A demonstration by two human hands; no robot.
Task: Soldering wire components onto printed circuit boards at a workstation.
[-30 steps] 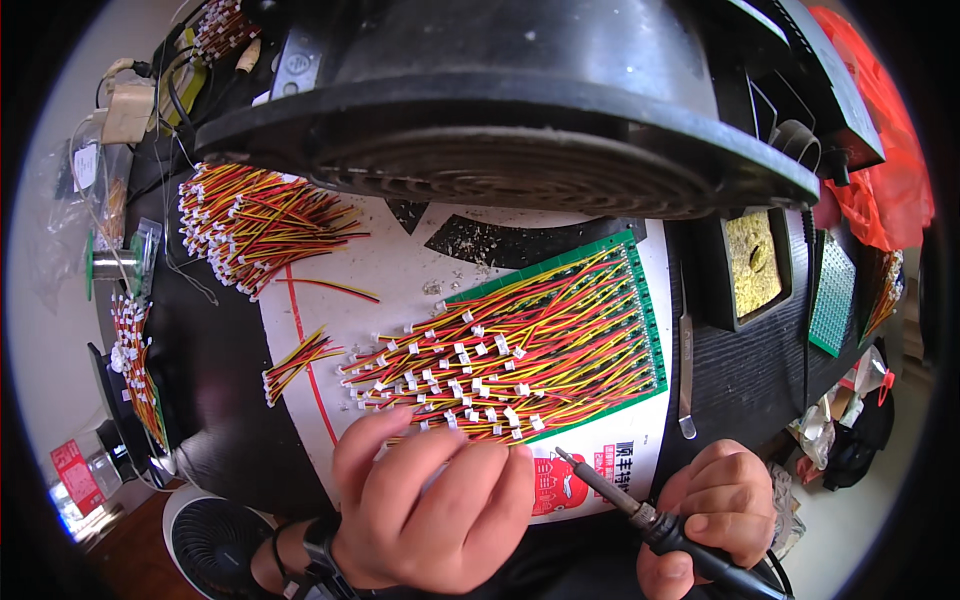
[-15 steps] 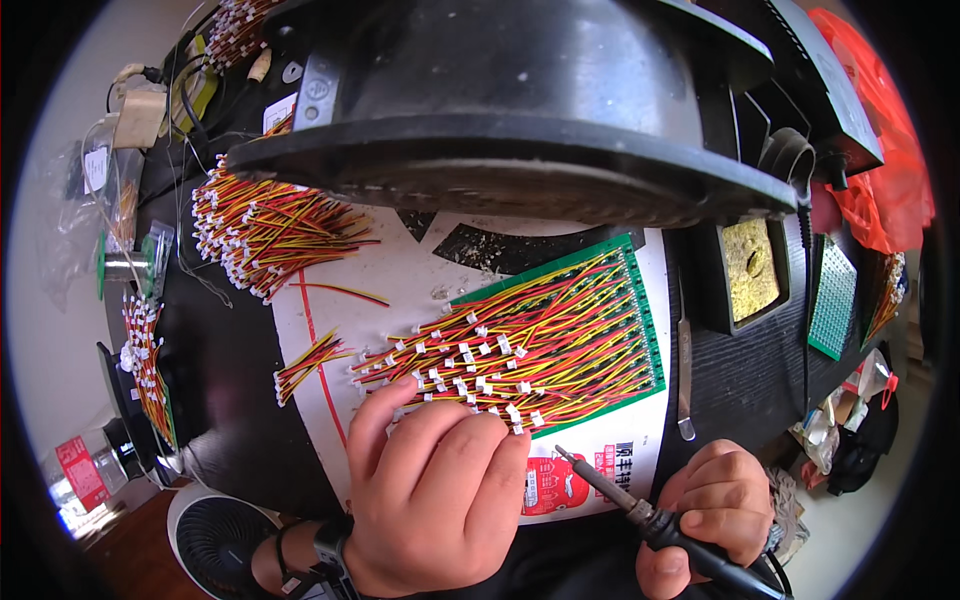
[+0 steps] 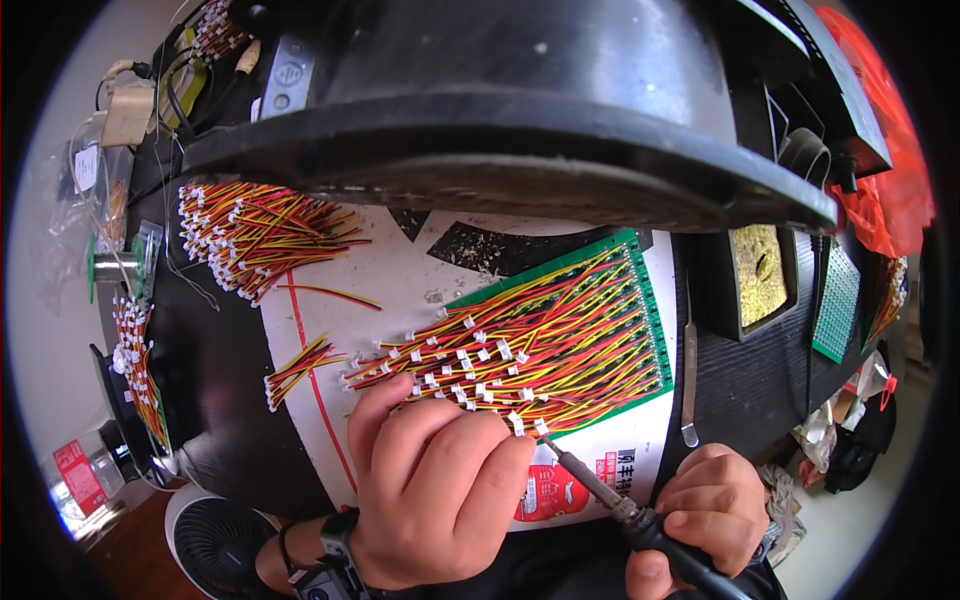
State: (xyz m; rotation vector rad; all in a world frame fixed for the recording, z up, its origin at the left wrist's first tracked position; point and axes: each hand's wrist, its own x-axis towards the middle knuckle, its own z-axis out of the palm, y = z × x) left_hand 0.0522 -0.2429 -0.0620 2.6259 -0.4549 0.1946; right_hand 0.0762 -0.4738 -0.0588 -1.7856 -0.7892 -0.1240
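My right hand [image 3: 715,505] is closed round the dark handle of a soldering iron [image 3: 590,480]. The iron's tip points up and left, close to a white connector at the near edge of a green circuit board [image 3: 652,318]. Rows of red, yellow and black wires [image 3: 570,345] run left from the board's right side and end in white connectors. My left hand [image 3: 435,490], fingers curled, lies over the near left ends of these wires. Its fingertips are mostly hidden, so what they grip cannot be made out.
A large black round housing [image 3: 500,90] overhangs the far side. Wire bundles [image 3: 265,235] lie at far left, with a smaller bunch [image 3: 297,372] nearer. Tweezers [image 3: 690,390] and a yellow sponge [image 3: 757,275] in a black holder are on the right. A fan [image 3: 215,540] stands lower left.
The iron's tip has moved slightly up and left, closer to the white connector at the board's near edge. My left hand stays over the wires. The whole view has shifted a little.
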